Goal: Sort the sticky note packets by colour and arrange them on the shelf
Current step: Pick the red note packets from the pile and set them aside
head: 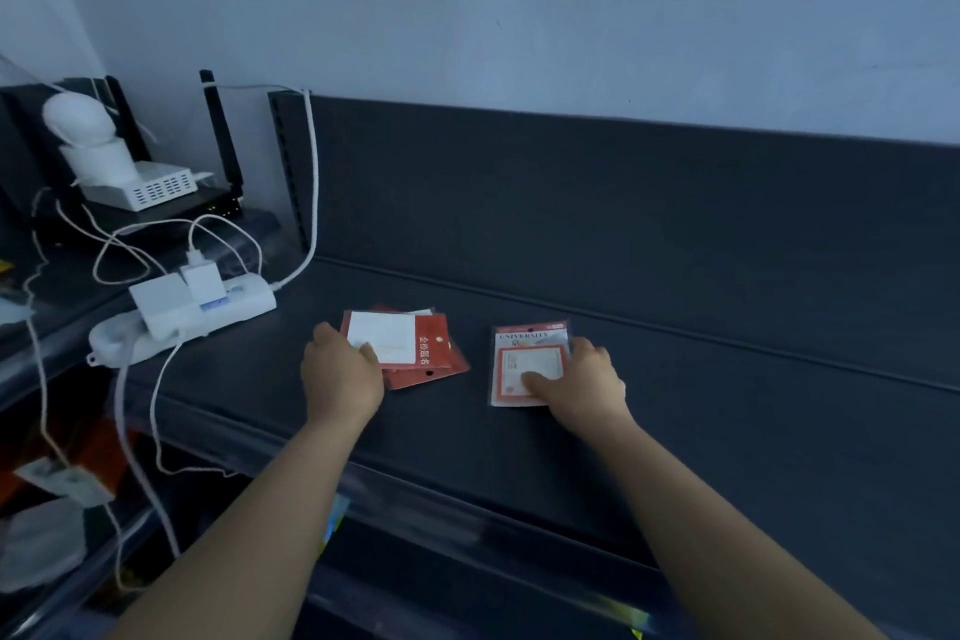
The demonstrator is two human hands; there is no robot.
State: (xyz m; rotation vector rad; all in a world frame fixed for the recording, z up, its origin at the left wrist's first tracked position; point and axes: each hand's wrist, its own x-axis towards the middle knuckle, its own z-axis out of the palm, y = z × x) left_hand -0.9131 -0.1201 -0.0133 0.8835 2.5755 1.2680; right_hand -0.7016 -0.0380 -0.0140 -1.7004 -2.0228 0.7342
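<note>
From the head view, I see both hands down on the dark shelf (701, 379), well apart from each other, each on its own packets; my left hand (340, 369) sits at the near left corner of a small fanned stack of red packets (434, 346), thumb lying on the white panel of the top one, fingers curled over the stack's left edge; the stack lies flat, its lower packets poking out to the right; my right hand (584, 387) holds a single pale packet (522, 359) with a red border and the word UNIVERSITY printed on it, thumb pressed on its face, fingers curled round its right edge; this packet lies flat too, apart from the red stack; at the shelf's left end a white power strip (234, 309) lies with chargers plugged in; behind it stands a black router (215, 205).
</note>
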